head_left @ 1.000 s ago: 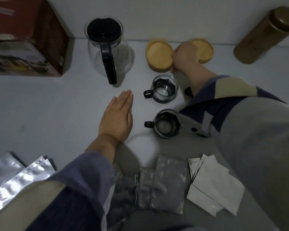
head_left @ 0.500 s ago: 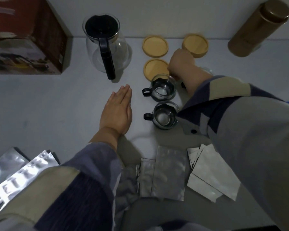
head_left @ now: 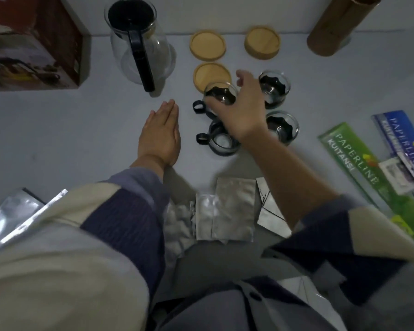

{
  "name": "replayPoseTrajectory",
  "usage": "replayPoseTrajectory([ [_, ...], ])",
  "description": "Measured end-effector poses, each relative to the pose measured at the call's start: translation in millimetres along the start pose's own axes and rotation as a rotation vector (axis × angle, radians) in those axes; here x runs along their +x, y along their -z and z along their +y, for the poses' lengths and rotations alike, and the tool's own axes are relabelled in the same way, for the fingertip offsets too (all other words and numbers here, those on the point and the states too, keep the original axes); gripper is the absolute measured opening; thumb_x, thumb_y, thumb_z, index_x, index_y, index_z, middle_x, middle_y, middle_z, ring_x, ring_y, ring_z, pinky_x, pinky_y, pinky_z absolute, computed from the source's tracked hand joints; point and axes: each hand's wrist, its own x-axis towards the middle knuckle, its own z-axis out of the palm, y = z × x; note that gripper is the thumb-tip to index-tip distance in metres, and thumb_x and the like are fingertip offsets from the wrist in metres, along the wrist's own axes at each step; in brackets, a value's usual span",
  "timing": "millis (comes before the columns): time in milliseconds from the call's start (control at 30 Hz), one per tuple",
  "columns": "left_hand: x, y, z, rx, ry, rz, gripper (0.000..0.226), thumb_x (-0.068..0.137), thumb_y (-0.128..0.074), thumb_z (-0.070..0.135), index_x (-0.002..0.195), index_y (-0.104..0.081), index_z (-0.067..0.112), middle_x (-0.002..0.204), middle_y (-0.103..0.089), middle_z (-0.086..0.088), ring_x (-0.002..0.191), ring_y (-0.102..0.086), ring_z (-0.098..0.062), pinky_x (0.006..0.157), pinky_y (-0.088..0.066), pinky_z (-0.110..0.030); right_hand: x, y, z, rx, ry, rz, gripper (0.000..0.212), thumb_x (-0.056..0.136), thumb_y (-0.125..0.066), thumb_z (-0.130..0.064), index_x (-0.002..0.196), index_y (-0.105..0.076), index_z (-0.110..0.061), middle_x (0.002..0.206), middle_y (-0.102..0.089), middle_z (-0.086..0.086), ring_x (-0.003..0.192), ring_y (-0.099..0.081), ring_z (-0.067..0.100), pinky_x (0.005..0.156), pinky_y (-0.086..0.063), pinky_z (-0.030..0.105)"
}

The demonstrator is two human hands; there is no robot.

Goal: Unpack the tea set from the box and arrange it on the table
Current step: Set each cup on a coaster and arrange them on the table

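- Fingers of right hand (head_left: pixel 240 108) curled over the rim of a glass cup (head_left: pixel 220 94), gripping it from above; cup looks lifted or tilted, partly overlapping the nearest coaster, can't tell if it's off the table.
- Left hand (head_left: pixel 161 137) flat on the table (head_left: pixel 69 130), fingers straight and together, holding nothing, just left of the cups.
- Nearest the person: silver foil pouches (head_left: pixel 225 211), at least three in the middle pile, more at the far left edge (head_left: pixel 12 218); exact count unclear.
- Right side: two Paperline receipt books, green (head_left: pixel 359 163) and blue (head_left: pixel 402 134), not part of the set.
- Glass cups with black holders: four. One gripped, one below it (head_left: pixel 221 139) with its handle to the left, two to the right (head_left: pixel 274 91) (head_left: pixel 282 129).
- Wooden coasters: three in view, one (head_left: pixel 212 76) just behind the gripped cup, two further back (head_left: pixel 207 45) (head_left: pixel 262 41); the right one looks thicker, maybe a stack.
- Glass teapot (head_left: pixel 141 44) with black handle: one, upright, far left.
- Box (head_left: pixel 31 44): one, far left corner; inside not visible.
- Brown cylinder canister (head_left: pixel 337 22): one, far right.
- Progress, judged: unpacking looks mostly done; arranging is underway, no cup sits squarely on a coaster yet, so pairing cups with coasters remains.
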Motion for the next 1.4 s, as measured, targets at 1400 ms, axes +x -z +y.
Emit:
replayPoseTrajectory([
  [1400,0,10,-3,-0.017,0.019,0.025,0.05,0.096,-0.033,0.016,0.146,-0.037,0.009,0.154,-0.034,-0.005,0.145,-0.026,-0.019,0.12,-0.007,-0.031,170,-45,-21,0.025,-0.045,0.052,0.093,0.063,-0.082,-0.043,0.138,-0.039,-0.008,0.136,-0.052,0.007,0.125,-0.051,0.019,0.104,-0.043,0.028],
])
